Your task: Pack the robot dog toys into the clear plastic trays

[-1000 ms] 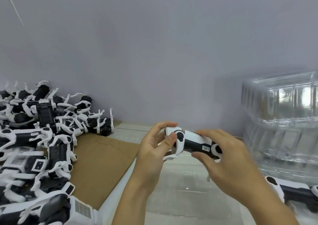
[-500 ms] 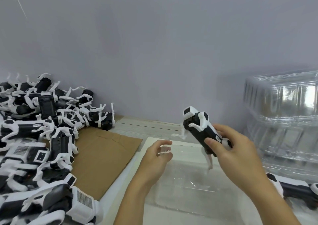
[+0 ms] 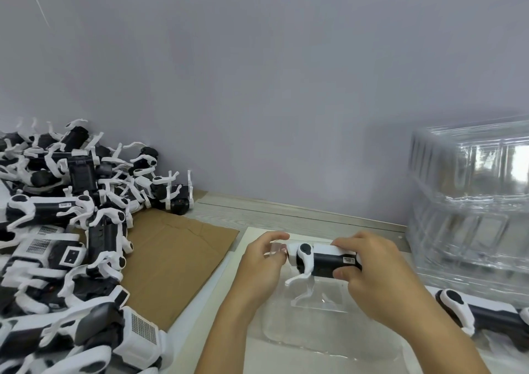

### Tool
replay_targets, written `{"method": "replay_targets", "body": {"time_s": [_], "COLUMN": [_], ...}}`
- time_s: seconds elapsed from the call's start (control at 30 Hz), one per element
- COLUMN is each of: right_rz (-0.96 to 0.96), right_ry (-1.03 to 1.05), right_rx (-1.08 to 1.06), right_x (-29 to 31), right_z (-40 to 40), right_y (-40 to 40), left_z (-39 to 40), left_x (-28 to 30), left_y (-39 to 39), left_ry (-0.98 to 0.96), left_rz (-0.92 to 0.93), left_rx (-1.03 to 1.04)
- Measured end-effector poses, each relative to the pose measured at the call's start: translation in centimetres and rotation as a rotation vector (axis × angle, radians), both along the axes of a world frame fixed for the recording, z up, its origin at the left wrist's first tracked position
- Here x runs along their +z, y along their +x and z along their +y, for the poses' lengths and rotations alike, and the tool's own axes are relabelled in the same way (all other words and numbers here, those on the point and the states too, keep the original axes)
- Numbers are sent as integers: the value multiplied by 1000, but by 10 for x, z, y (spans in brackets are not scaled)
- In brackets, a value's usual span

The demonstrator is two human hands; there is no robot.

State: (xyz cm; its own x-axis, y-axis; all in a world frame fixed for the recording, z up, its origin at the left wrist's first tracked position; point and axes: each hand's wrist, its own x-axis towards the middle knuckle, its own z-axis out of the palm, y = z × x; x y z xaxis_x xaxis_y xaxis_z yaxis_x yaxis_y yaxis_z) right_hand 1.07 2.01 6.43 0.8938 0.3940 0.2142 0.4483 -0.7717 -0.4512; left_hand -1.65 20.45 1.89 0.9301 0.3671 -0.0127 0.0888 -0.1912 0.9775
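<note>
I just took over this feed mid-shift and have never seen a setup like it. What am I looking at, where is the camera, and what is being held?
There is no machine here: a person works bare-handed, filmed from a camera worn on the head, looking down. The right hand grips a black-and-white robot dog toy sideways above a clear plastic tray on the table. The left hand pinches a small clear piece at the toy's end; what it is I cannot tell. A pile of toys lies left on brown cardboard, a stack of empty trays stands right, and another toy lies below it.
</note>
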Motion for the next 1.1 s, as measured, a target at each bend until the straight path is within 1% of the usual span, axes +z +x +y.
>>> {"method": "replay_targets", "body": {"time_s": [0.3,0.4,0.47,0.53,0.63,0.7,0.77,0.83,0.9,1.1], "right_rz": [61,46,38,40,85,111,110,141,157,128], "right_ry": [-66,-167,-195,-179,-61,12,-10,22,29,42], "right_rx": [-68,-88,-87,-81,-26,-27,-54,-90,-114,-155], "right_x": [-1,-2,-5,-8,-8,-2,4,4,-1,-6], "right_z": [7,14,17,17,7,-6,-18,-26,-25,-20], "right_y": [-6,-10,-12,-9,-5,-2,2,5,7,9], "left_z": [-3,-3,-3,-3,-3,-3,-3,-3,-2,-2], "left_x": [2,2,2,2,2,3,2,2,2,3], "left_y": [0,-1,-1,0,1,1,0,1,1,-1], "left_ry": [80,97,93,90,88,88,88,91,102,92], "left_rz": [-17,-13,-12,-17,-17,-13,-8,-6,-4,6], "left_rx": [8,-2,1,8,15,15,11,8,6,-2]}}
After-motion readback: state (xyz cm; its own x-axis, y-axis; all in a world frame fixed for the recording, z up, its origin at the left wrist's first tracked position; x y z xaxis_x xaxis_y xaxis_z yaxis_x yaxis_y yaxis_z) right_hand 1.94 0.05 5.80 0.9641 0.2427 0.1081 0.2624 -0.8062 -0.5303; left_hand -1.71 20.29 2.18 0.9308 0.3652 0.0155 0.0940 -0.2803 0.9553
